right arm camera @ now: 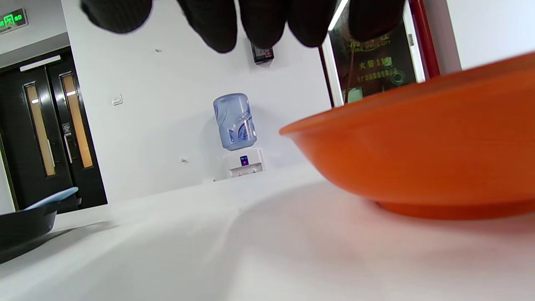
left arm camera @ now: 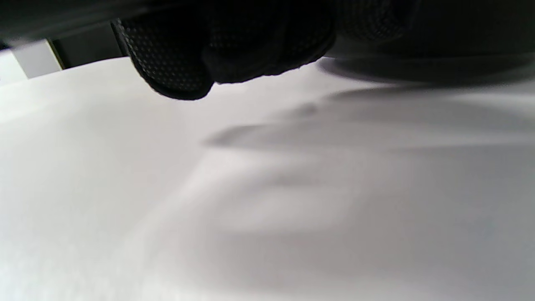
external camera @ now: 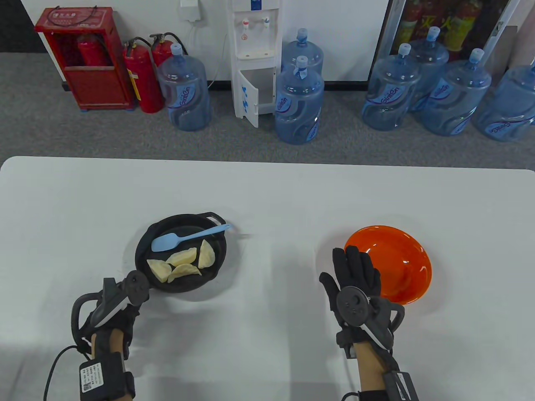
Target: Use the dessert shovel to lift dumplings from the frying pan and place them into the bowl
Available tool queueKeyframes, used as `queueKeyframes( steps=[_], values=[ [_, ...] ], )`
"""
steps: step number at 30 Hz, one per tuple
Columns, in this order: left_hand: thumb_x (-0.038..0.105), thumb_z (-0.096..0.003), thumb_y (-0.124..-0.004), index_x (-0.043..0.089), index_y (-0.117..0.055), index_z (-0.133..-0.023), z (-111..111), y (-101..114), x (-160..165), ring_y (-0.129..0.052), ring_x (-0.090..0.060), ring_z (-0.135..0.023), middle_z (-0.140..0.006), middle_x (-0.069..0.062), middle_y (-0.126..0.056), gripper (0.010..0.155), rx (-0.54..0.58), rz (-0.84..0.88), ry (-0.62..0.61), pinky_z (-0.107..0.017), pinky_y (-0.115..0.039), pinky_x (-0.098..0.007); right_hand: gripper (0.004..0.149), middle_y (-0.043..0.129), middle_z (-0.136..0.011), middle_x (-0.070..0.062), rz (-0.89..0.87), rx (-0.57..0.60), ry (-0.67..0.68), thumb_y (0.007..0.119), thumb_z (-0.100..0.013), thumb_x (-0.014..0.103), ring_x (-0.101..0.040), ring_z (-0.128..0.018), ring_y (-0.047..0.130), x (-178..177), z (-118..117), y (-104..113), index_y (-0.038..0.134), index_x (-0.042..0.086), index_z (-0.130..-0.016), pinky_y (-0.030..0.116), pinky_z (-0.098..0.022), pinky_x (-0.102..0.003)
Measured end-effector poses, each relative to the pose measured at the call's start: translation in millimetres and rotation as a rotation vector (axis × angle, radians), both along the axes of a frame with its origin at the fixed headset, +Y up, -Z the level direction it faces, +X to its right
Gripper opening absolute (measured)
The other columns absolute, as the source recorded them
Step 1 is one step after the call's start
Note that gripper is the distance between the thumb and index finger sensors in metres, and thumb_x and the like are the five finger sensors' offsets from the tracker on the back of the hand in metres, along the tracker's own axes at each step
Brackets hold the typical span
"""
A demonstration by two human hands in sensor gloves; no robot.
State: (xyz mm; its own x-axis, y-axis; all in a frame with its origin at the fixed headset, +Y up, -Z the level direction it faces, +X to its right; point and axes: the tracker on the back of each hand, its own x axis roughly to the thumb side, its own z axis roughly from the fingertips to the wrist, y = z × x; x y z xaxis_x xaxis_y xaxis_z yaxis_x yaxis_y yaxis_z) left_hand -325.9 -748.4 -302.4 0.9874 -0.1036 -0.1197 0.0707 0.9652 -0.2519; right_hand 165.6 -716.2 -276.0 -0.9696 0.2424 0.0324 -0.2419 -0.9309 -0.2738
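A black frying pan (external camera: 144, 250) sits left of centre on the white table and holds several pale dumplings (external camera: 183, 270). A light-blue dessert shovel (external camera: 167, 241) lies across the pan's far side, handle pointing right. An orange bowl (external camera: 401, 271) stands to the right. My left hand (external camera: 125, 298) is at the pan's near-left rim; the left wrist view shows its fingers (left arm camera: 175, 71) curled just above the table with nothing visible in them. My right hand (external camera: 355, 267) lies flat with straight fingers beside the bowl's left edge. The right wrist view shows the bowl (right arm camera: 418, 159), the pan (right arm camera: 25, 225) and the shovel's handle (right arm camera: 54, 196).
The table's far edge (external camera: 267, 163) runs across the view. Beyond it on the floor stand water jugs (external camera: 299, 104), a dispenser (external camera: 255, 58) and red extinguishers (external camera: 142, 79). Bare tabletop (external camera: 276, 267) lies between pan and bowl.
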Motion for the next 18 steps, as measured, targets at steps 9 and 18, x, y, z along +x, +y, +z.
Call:
queueKeyframes(
  steps=[9, 18],
  values=[
    [0.047, -0.0555, -0.067, 0.019, -0.07, -0.099, -1, 42, 20, -0.097, -0.01, -0.055, -0.077, 0.003, -0.087, 0.052, 0.081, 0.062, -0.129, -0.065, -0.087, -0.048, 0.07, 0.036, -0.129, -0.009, 0.008, -0.004, -0.001, 0.051, -0.063, 0.06, -0.038, -0.117, 0.04, 0, 0, 0, 0.045, 0.025, -0.123, 0.046, -0.081, -0.063],
    [0.047, -0.0552, -0.068, 0.02, -0.07, -0.099, 7, 63, 38, -0.097, -0.01, -0.056, -0.077, 0.004, -0.088, 0.052, 0.088, 0.069, -0.284, -0.066, -0.087, -0.048, 0.07, 0.036, -0.129, -0.01, -0.002, 0.005, -0.006, 0.051, -0.063, 0.06, -0.038, -0.117, 0.04, 3, 1, 1, 0.045, 0.025, -0.123, 0.046, -0.081, -0.063]
  ],
)
